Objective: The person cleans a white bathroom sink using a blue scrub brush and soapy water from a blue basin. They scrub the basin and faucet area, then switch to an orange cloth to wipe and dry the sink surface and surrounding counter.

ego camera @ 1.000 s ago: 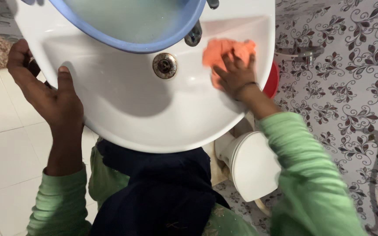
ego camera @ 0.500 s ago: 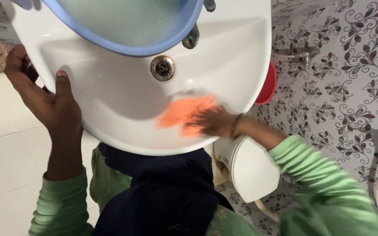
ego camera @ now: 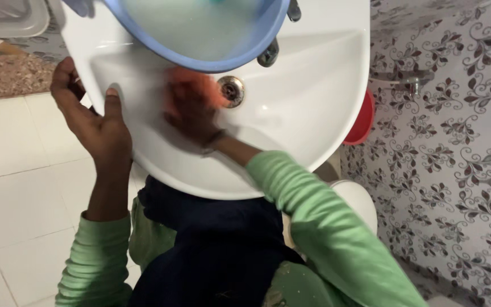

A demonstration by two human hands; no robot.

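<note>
A white wash basin (ego camera: 308, 108) fills the upper middle of the head view, with a metal drain (ego camera: 231, 90) in its bowl. My right hand (ego camera: 191, 111), blurred by motion, presses an orange cloth (ego camera: 197, 79) onto the bowl just left of the drain. My left hand (ego camera: 95, 122) clasps the basin's left rim, thumb on top. A blue plastic tub (ego camera: 200, 31) holding pale soapy water rests on the back of the basin, above a chrome tap (ego camera: 268, 54).
White floor tiles (ego camera: 18, 187) lie to the left, with a brown mat (ego camera: 7, 74) beyond them. A floral-patterned floor (ego camera: 456, 159) spreads to the right. A red object (ego camera: 362, 119) shows behind the basin's right edge, a white pedestal (ego camera: 359, 199) under it.
My right hand has swept the orange cloth from the basin's right side, across the front of the bowl, to the left of the drain. My left hand has stayed on the rim.
</note>
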